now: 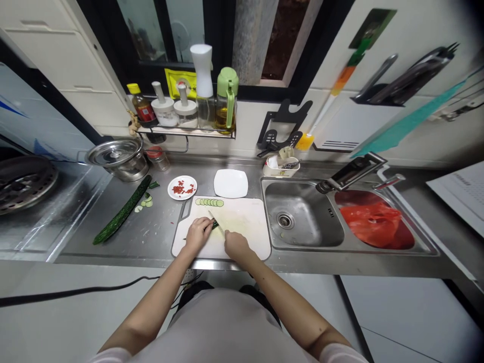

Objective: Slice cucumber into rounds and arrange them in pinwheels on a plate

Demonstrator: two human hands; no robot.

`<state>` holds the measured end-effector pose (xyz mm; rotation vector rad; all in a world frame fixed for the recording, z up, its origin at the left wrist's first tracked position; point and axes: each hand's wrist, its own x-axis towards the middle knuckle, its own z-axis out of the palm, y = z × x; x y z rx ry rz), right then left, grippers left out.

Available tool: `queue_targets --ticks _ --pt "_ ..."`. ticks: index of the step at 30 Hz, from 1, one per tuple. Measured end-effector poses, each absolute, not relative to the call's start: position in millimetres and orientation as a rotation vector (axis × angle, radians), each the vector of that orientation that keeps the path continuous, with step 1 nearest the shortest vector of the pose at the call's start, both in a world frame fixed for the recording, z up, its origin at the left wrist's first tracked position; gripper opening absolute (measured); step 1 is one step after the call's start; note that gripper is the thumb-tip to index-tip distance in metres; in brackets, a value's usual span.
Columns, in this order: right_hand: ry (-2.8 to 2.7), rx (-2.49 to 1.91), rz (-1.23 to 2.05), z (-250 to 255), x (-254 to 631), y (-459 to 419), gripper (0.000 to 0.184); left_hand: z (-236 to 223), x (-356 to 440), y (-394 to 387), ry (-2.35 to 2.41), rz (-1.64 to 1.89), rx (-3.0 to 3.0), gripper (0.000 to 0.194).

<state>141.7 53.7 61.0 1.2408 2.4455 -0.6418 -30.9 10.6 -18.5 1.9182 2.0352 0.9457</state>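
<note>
On the white cutting board (pixel 249 237) my left hand (pixel 199 233) is closed over a dark green piece of cucumber (pixel 215 224), its fingertips resting on top. My right hand (pixel 237 247) grips a knife (pixel 217 221), whose blade points up and to the left beside the cucumber piece. Most of that piece is hidden under the left fingers. A row of overlapping cucumber slices (pixel 209 202) lies along the board's far edge. Behind the board are an empty white plate (pixel 230 183) and a small round plate (pixel 173 193) with chopped red pieces.
A long whole cucumber (pixel 123 212) lies left of the board, near garlic pieces and green scraps (pixel 148 201). A lidded steel pot (pixel 124 160) stands behind it. To the right is a double sink (pixel 302 242) with a red bag (pixel 372 222). Bottles line a wall rack (pixel 189 132).
</note>
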Motion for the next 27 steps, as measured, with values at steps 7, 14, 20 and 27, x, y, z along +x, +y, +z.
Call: queue_targets --ticks 7,14,20,27 --pt "2.422 1.207 -0.696 62.3 132.3 61.1 0.029 -21.0 -31.8 11.4 2.042 0.949 1.908 0.022" --pt "2.424 1.213 -0.681 61.4 122.8 65.8 0.032 -21.3 -31.4 11.6 2.035 0.956 1.904 0.021" --pt "2.464 1.220 -0.695 55.7 115.1 69.9 0.031 -21.8 -31.6 11.7 2.035 0.949 1.899 0.021" --pt "2.470 1.206 -0.680 51.6 108.7 75.8 0.032 -16.4 -31.1 11.5 2.033 0.954 1.886 0.021"
